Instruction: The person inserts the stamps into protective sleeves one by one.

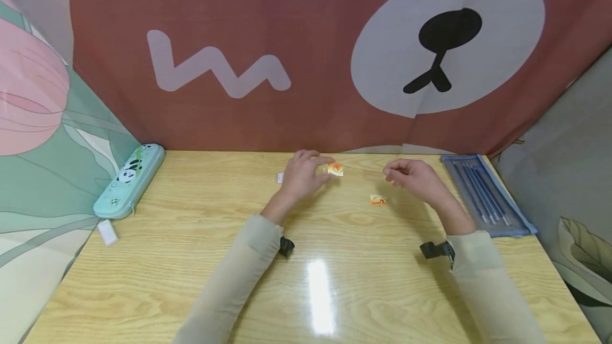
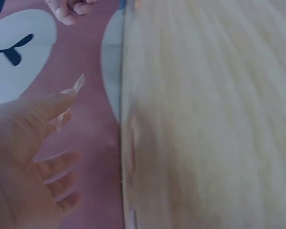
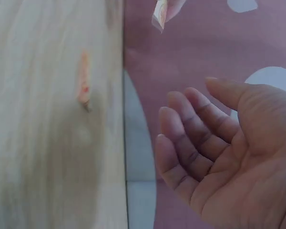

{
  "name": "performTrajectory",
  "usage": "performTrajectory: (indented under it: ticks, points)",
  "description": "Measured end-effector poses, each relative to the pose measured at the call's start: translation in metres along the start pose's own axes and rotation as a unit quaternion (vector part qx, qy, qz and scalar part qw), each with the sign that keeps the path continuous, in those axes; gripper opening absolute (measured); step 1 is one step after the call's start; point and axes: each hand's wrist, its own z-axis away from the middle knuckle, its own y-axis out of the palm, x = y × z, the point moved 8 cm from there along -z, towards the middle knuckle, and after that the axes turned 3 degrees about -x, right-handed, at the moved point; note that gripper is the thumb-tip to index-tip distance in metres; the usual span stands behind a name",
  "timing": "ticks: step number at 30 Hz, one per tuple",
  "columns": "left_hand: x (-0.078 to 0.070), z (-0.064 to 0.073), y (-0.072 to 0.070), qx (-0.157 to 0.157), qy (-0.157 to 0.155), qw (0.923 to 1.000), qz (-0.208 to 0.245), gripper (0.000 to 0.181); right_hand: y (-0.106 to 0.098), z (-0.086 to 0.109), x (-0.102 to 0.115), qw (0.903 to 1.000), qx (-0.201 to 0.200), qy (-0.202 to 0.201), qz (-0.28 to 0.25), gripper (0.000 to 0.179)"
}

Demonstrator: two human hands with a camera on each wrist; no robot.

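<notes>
My left hand (image 1: pixel 302 175) pinches a small clear plastic wrapper (image 1: pixel 335 169) with orange and yellow printing between thumb and index finger, above the far part of the table. In the left wrist view the wrapper (image 2: pixel 79 83) juts out past the thumb tip, and the other fingers are spread loosely. My right hand (image 1: pixel 415 178) hovers to the right, holding nothing. Its fingers (image 3: pixel 174 121) are relaxed and slightly bent, palm showing in the right wrist view. A small orange printed piece (image 1: pixel 379 200) lies on the table between the hands, nearer to me.
A small white piece (image 1: pixel 280 178) lies left of my left hand, partly covered. On the left stands a mint panda pencil case (image 1: pixel 130 180), with a white block (image 1: pixel 107 232) before it. A blue-edged mesh pouch of pencils (image 1: pixel 487 195) lies right. A printed cloth (image 1: pixel 311 121) closes the back.
</notes>
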Motion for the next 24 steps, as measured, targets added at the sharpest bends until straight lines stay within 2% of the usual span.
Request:
performTrajectory:
  ticks: [3, 7, 13, 17, 24]
  points:
    - [-0.004, -0.001, 0.008, 0.018, 0.011, 0.9994, -0.026, 0.043, 0.008, 0.001, -0.005, 0.9978, 0.018, -0.01, 0.064, 0.039]
    - [-0.008, -0.002, 0.016, 0.029, 0.014, 0.9985, -0.045, 0.043, 0.017, 0.001, -0.009, 0.989, 0.032, -0.03, 0.141, 0.039]
    - [-0.011, -0.005, 0.029, 0.061, -0.001, 0.9965, -0.058, 0.045, 0.024, 0.003, -0.013, 0.9812, 0.048, -0.058, 0.178, 0.039]
    - [-0.01, -0.005, 0.034, 0.069, -0.016, 0.9955, -0.064, 0.044, 0.03, 0.007, -0.014, 0.9751, 0.056, -0.08, 0.199, 0.036]
    - [-0.009, -0.004, 0.039, 0.094, -0.03, 0.993, -0.066, 0.044, 0.034, 0.01, -0.015, 0.9626, 0.046, -0.107, 0.245, 0.036]
